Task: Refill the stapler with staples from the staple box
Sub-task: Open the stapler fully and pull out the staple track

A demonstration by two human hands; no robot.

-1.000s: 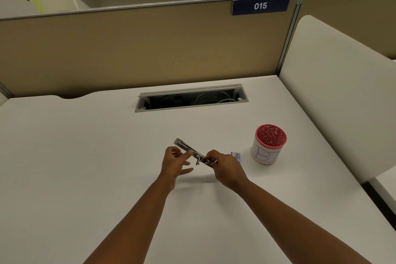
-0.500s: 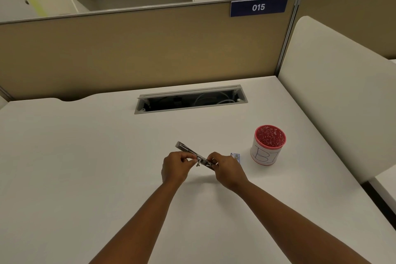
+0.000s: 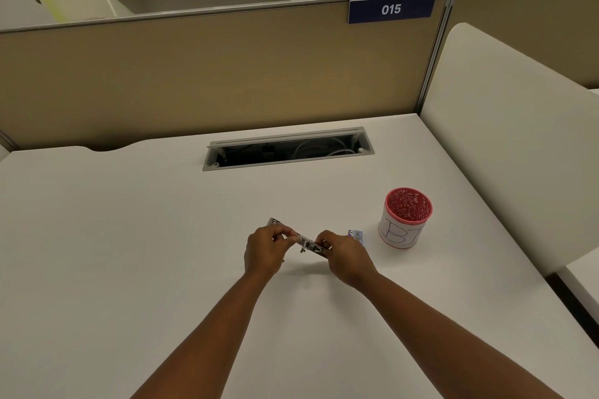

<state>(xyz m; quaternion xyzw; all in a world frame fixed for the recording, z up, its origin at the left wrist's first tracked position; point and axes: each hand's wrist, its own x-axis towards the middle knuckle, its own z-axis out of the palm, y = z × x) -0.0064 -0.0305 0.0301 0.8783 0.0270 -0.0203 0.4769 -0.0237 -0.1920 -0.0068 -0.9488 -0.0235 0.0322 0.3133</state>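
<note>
A small metal stapler [image 3: 306, 243] is held just above the white desk [image 3: 129, 253], slanting from upper left to lower right. My left hand [image 3: 264, 251] grips its left half, fingers curled over the top. My right hand [image 3: 343, 256] pinches its right end. Only the stapler's middle and its far left tip show between and beyond my hands. A little blue and white staple box [image 3: 355, 234] lies on the desk just right of my right hand, partly hidden by it.
A white cup with a red patterned inside [image 3: 406, 220] stands to the right of the box. An open cable tray slot [image 3: 288, 148] is set in the desk farther back. A tan partition rises behind, a white divider [image 3: 505, 139] on the right.
My left hand has closed from a loose, open-fingered hold into a full grip over the stapler's left half. The stapler and my right hand have stayed in place.
</note>
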